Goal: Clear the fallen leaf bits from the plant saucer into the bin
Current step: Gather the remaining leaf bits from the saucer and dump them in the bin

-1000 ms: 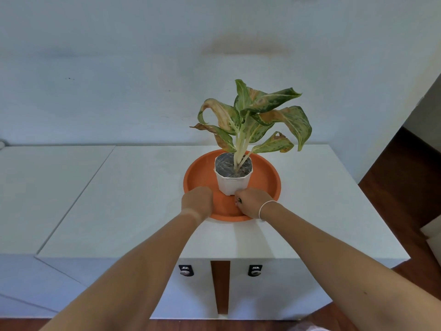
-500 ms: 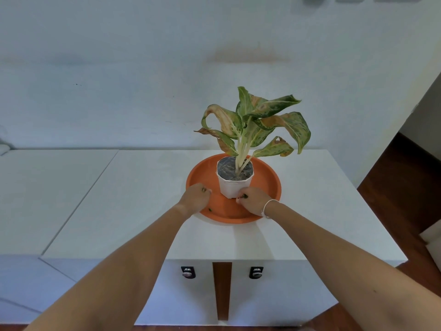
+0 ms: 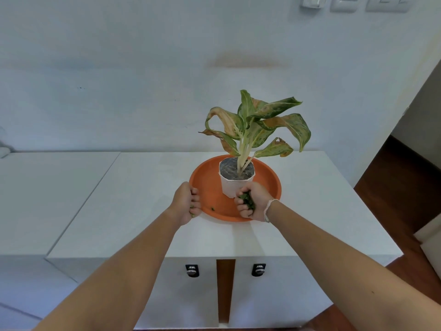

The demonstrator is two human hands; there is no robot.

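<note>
An orange plant saucer (image 3: 267, 187) sits on a white cabinet top, with a white pot (image 3: 235, 185) and a leafy plant (image 3: 255, 125) standing in it. My right hand (image 3: 254, 203) is over the saucer's near right part, closed around a bunch of green leaf bits (image 3: 248, 200). My left hand (image 3: 185, 203) is at the saucer's left rim, fingers curled, with small green bits showing at the fingertips. One loose leaf bit (image 3: 212, 208) lies on the saucer floor between my hands. No bin is in view.
The white cabinet top (image 3: 152, 192) extends left onto a second white surface (image 3: 47, 187). Two knobs (image 3: 192, 271) sit on the cabinet front. Dark wood floor (image 3: 401, 187) lies to the right. Wall switches (image 3: 353, 2) are high up.
Both hands have closed and drawn slightly back and up from the saucer floor; green leaf bits now show in my right fist and at my left fingertips. The camera has tilted up.
</note>
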